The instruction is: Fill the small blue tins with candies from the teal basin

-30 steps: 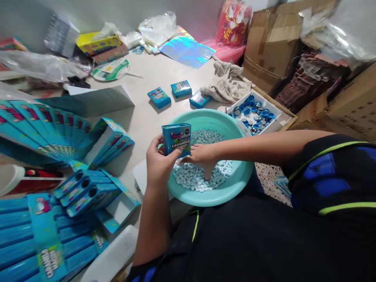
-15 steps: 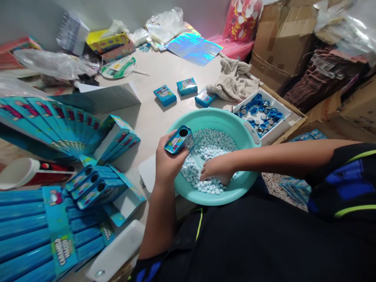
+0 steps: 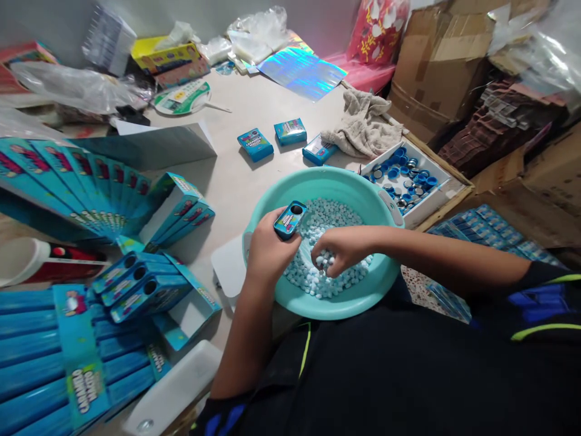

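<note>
My left hand [image 3: 273, 247] is wrapped round a small blue candy tin [image 3: 290, 219], tilted, with a round dark hole in its top. It is held over the left side of a turquoise basin [image 3: 267, 200]. Inside the basin lies a heap of small pale candies [image 3: 336, 212]. Just above them, my right hand [image 3: 341, 249] is cupped, its fingers curled round a clump of candies [image 3: 325, 260]. The tin and the right hand are close but apart.
Three blue packs, one of them this blue pack [image 3: 255, 144], lie behind the basin beside a grey cloth [image 3: 363, 124]. A white tray [image 3: 426, 200] of blue caps stands right. Flat blue boxes [image 3: 36, 339] and open-holed tins [image 3: 154, 290] fill the left. Cardboard boxes [image 3: 436, 54] stand back right.
My right hand has risen from the candies and now carries a clump of them, closer to the tin. My left hand has brought the tin slightly right and down.
</note>
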A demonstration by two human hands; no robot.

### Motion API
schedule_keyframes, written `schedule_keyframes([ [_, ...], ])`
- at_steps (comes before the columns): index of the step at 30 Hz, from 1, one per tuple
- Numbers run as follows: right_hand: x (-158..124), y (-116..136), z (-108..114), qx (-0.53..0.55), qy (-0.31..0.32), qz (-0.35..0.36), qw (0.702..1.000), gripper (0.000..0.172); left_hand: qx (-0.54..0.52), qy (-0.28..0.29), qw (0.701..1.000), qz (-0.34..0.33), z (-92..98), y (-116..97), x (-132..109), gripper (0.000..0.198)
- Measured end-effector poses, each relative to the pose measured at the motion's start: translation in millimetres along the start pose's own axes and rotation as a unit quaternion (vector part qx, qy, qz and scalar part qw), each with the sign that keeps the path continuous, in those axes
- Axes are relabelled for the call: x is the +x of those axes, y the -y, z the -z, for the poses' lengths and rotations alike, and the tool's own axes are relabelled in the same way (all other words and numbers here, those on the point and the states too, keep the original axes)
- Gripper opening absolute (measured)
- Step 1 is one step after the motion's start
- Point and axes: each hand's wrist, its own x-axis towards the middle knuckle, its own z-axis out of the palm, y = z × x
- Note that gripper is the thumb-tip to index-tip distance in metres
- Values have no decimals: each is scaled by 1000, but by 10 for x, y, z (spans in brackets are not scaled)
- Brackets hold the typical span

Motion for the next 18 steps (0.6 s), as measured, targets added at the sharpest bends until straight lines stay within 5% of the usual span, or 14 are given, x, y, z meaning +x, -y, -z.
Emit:
schedule_keyframes([
  [5, -81, 148, 192, 213, -162, 36, 963, 22, -18, 58, 997, -42, 14, -10, -24, 53],
  [11, 142, 264, 151, 368, -468, 89, 799, 35, -31, 90, 992, -80, 43, 1, -97, 57],
  [14, 252, 237, 66, 380, -516, 90, 762, 35, -56, 101, 989, -89, 53, -10, -118, 59],
  [18, 309, 210, -1, 377, -528, 88, 756, 36, -65, 114, 986, -103, 49, -24, -122, 57],
])
